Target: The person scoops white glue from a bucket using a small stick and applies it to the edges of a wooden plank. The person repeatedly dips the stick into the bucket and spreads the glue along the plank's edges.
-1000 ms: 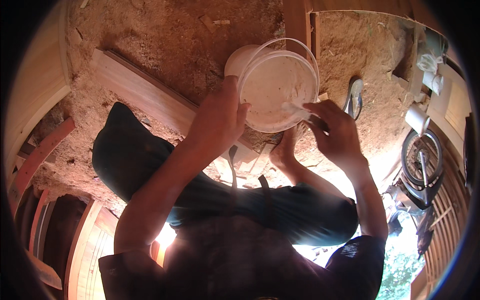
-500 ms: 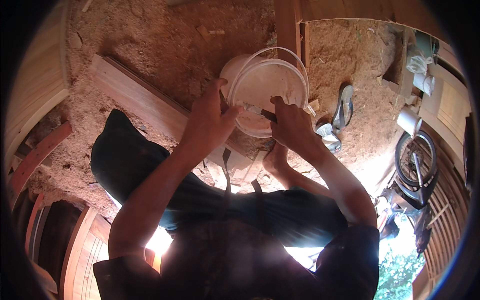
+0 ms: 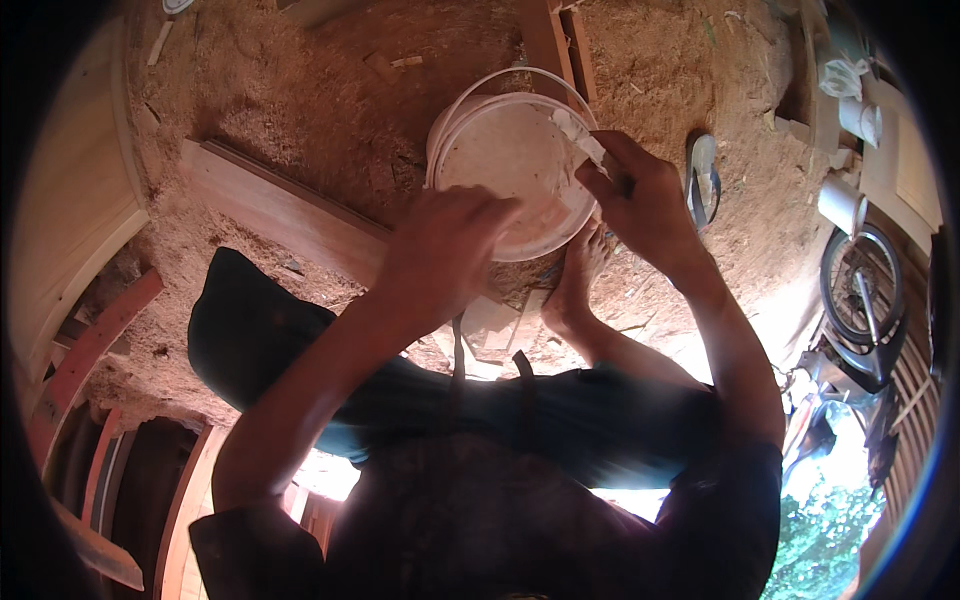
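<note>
A white bucket (image 3: 470, 185) with its wire handle raised stands in front of me; whitish smears mark its inside. At its right rim my right hand (image 3: 640, 195) is closed round a putty knife (image 3: 578, 135), whose blade carries a lump of white paste. My left hand (image 3: 445, 240) is at the bucket's near left side, its fingers curled and blurred by motion. Whatever it may hold is hidden. My bare foot (image 3: 575, 285) rests on the ground just below the bucket.
A long wooden plank (image 3: 280, 205) lies on the sawdust-strewn ground to the left. A sandal (image 3: 704, 180) lies right of my right hand. At far right are a white container (image 3: 843, 205) and a wheel (image 3: 862, 285). Wooden panels (image 3: 75, 210) stand along the left edge.
My right hand has moved up and right to the bucket's rim, and its blade now shows white paste. My left hand has dropped lower and right. The view has shifted slightly.
</note>
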Available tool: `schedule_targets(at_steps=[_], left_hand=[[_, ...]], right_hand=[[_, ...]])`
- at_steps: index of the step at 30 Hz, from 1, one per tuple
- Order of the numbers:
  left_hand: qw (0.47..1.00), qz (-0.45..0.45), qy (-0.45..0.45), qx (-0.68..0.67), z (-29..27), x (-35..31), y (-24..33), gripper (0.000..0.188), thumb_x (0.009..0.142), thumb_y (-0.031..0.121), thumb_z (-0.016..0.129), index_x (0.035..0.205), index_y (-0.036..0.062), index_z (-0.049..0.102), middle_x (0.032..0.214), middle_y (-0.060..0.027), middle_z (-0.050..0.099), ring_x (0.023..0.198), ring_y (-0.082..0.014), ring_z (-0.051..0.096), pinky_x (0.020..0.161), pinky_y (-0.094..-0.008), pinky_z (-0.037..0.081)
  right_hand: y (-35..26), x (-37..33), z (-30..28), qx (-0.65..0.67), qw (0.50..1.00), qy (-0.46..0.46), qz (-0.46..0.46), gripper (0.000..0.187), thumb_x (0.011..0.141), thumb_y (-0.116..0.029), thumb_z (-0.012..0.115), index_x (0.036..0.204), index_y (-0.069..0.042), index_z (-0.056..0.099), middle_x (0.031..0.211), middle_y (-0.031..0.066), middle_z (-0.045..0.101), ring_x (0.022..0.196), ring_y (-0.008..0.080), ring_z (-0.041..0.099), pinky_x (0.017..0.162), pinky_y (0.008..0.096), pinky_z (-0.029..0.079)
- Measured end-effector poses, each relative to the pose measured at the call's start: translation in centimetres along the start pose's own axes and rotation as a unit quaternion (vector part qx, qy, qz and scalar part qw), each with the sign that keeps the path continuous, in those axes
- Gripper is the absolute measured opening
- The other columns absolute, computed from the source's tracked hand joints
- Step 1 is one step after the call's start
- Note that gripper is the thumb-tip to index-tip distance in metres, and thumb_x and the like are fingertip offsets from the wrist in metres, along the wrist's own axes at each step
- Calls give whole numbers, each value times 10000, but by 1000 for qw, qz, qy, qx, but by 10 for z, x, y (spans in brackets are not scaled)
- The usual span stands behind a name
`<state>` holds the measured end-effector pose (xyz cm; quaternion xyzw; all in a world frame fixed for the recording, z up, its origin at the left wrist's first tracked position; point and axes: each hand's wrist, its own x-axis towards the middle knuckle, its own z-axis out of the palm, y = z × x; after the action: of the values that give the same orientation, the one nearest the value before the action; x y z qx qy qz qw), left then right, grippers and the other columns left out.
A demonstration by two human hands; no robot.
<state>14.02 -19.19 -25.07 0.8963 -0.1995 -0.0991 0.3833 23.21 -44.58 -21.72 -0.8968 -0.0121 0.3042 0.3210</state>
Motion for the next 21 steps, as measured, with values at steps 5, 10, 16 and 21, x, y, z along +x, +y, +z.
schedule_targets(at_steps=[5,10,16,21], left_hand=[[968,-46,-207,-137,44,54,-3,354,1015,111,701,1367,88,736,1229,-151,773,1172,-352,710,1099,-509,462],[941,-52,-322,-87,38,66,-7,234,997,193,732,1190,84,811,1227,-134,761,1224,-349,687,1118,-508,441],[932,-2,-349,-100,26,83,-13,178,994,207,740,1106,71,769,1135,-119,729,1187,-338,684,1050,-476,493],[924,-32,-320,-208,13,67,-47,225,1039,298,685,1109,90,735,1014,-75,753,1060,-276,731,941,-394,537]], right_hand=[[39,0,4,10,989,63,-136,302,960,-81,813,1251,-51,736,1045,193,783,926,331,808,777,424,623],[44,2,11,29,981,75,-179,206,960,-53,775,1160,-50,727,1028,163,761,902,380,781,766,457,616],[55,7,21,41,969,105,-218,139,1000,-113,740,1133,-85,713,1044,140,763,910,403,772,759,483,613],[57,8,19,43,966,101,-232,138,1004,-107,734,1138,-93,706,1043,137,764,895,404,772,738,490,613]])
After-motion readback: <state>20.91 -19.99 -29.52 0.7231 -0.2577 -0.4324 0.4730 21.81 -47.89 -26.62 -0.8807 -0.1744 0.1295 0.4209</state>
